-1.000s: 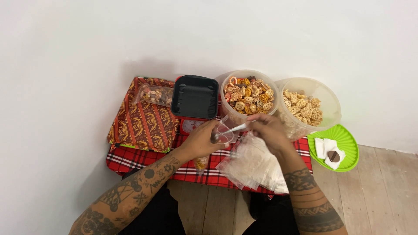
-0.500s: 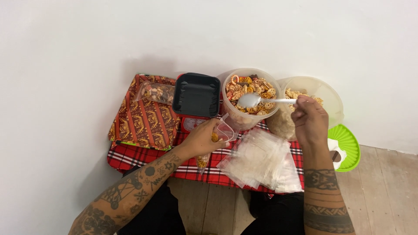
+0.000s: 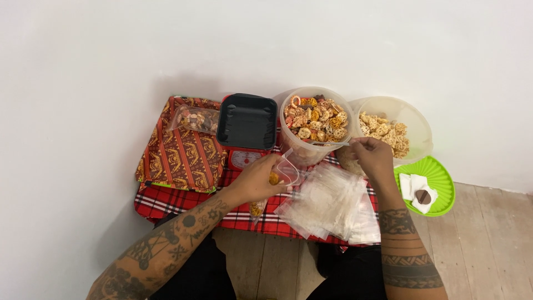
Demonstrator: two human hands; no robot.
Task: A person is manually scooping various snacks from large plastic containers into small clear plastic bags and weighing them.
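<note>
Left hand (image 3: 256, 180), centre of frame, pinches a small clear plastic bag (image 3: 284, 171) by its mouth; fingers curled, thumb pressed to the film, opening tilted up and right. A few orange snack pieces sit low in the bag.

Right hand (image 3: 373, 158), right of centre, fingers closed on the handle of a pale spoon (image 3: 327, 143). Spoon's long axis runs roughly level, bowl end pointing left over the clear round tub of mixed snacks (image 3: 312, 119).

Bag mouth lies just below and left of the spoon's bowl, near but apart. Right hand is nearer the tub; left hand nearer the stack of empty clear bags (image 3: 332, 204).
</note>
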